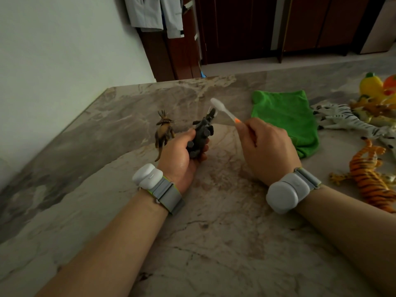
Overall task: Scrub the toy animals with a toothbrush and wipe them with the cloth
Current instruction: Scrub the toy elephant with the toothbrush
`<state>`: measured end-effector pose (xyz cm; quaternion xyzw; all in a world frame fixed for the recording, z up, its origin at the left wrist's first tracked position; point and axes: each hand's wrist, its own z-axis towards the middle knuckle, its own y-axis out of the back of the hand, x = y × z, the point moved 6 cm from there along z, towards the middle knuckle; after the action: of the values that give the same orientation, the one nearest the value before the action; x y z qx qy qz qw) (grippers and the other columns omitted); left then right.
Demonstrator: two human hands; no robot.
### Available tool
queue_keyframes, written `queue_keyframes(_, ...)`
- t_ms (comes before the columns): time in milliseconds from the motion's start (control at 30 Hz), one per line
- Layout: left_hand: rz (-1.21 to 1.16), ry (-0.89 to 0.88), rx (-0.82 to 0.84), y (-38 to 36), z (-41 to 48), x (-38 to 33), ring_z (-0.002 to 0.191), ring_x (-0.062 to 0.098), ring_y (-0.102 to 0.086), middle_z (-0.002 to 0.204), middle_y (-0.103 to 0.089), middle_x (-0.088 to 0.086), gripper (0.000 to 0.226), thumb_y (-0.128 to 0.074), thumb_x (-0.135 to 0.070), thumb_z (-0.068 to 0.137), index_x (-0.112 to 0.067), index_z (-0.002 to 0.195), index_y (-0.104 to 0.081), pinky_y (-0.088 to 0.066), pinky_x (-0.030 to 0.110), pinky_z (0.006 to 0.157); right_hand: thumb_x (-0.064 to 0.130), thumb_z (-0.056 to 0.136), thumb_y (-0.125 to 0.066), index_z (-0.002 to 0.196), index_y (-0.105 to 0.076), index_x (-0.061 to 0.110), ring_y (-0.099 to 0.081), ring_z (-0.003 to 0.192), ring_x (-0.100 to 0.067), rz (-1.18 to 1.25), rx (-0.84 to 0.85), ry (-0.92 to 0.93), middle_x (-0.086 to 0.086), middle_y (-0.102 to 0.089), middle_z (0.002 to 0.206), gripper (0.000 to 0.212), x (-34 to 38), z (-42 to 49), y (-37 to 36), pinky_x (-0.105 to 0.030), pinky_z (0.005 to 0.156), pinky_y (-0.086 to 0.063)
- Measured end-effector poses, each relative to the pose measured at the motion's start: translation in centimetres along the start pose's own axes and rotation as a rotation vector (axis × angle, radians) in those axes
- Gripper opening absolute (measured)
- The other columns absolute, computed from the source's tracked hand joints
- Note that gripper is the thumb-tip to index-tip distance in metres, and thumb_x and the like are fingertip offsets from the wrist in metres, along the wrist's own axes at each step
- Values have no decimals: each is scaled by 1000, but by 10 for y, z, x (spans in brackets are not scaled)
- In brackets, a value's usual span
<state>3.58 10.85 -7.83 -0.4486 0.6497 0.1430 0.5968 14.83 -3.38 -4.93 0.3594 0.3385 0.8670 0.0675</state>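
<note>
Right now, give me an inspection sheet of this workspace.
Surface: marble-patterned table, looks dry.
Job's things: grey toy animal in the left hand; toothbrush in the right hand, blurred; green cloth lying flat; brown horned toy standing beside the left hand.
Clutter: white striped tiger, orange tiger, yellow toys at the right edge.
Hands: left hand and right hand both closed, wrist bands on.
Cables: nothing seen.
Surroundings: white wall, hanging clothes, dark wooden doors.

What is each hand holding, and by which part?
Left hand grips the dark grey plastic toy animal around its body, legs outward. Right hand holds the white toothbrush by its handle.
</note>
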Motion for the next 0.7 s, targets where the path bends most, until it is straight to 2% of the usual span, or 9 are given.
queue_keyframes(100,-10,7,-7,-1,-1,-1,63,17,-56,79,-64,12,26,-44,-20,103,-2,102,-63,-41,27,57,43,103,-45,74,-53,16,-47,51,-18,24,-18,11,7,-47,58,41,1,1,2,-41,48,-43)
queue_keyframes(233,-8,-8,-3,0,-1,-1,64,17,-57,78,-65,12,27,-45,-20,102,-1,101,-64,-41,27,57,48,100,-45,74,-55,20,-50,51,-20,6,47,59,7,-50,57,40,6,-3,-5,-42,49,-47)
queue_keyframes(400,-7,-1,-13,-1,-2,-1,64,18,-56,79,-64,13,26,-45,-19,103,-1,99,-64,-41,27,57,45,103,-44,76,-54,15,-48,52,-20,14,-16,5,5,-49,59,41,-1,1,2,-41,48,-44)
queue_keyframes(567,2,-5,-11,-1,-4,-2,65,18,-55,78,-64,13,28,-45,-19,103,-1,94,-65,-40,27,58,47,101,-44,71,-51,17,-47,49,-19,-6,20,30,6,-47,56,43,3,-2,-3,-38,46,-43)
queue_keyframes(700,3,6,-6,-3,-5,-2,67,19,-55,81,-63,13,27,-44,-19,104,-2,95,-64,-40,28,59,45,103,-45,78,-57,13,-48,50,-19,10,-34,-22,5,-49,58,42,-2,1,3,-40,46,-44)
